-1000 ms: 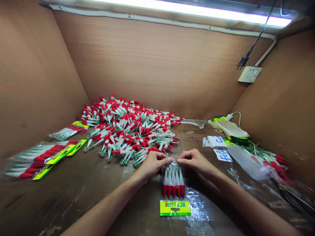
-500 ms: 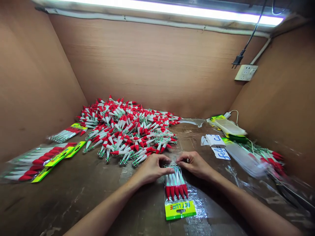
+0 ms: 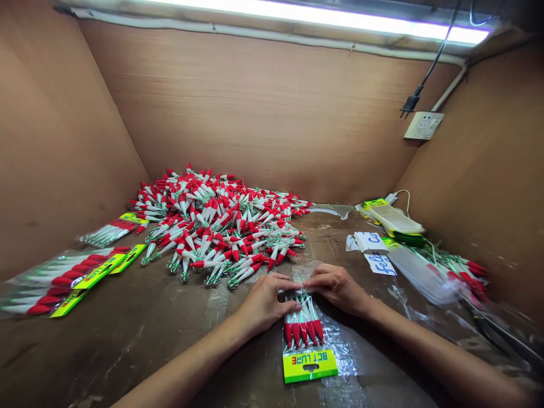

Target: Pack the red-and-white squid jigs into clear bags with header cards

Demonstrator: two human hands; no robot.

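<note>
A clear plastic bag of fishing lures (image 3: pixel 303 333) lies flat in front of me, its yellow-green "BCT LURE" header toward me. Several red-and-white lures are inside, side by side, red ends nearest me. My left hand (image 3: pixel 268 299) is closed on the far left of the bag, thumb on the plastic and fingers along the far edge. From the other side, my right hand (image 3: pixel 339 288) pinches the bag's far end. The fingertips of both hands almost meet there and partly cover the lures' hook ends.
Behind my hands spreads a big heap of loose lures (image 3: pixel 221 226). Filled bags (image 3: pixel 70 277) lie at the left. To the right are flat empty bags (image 3: pixel 419 272), paper labels (image 3: pixel 376 249) and more lures (image 3: pixel 471 277). Cardboard walls (image 3: pixel 263 113) enclose the table; a plug (image 3: pixel 410 105) hangs at upper right.
My right fingers have shifted slightly left along the bag's far end, and the right hand lies flatter. My left fingers have straightened along that edge. The bag has hardly moved.
</note>
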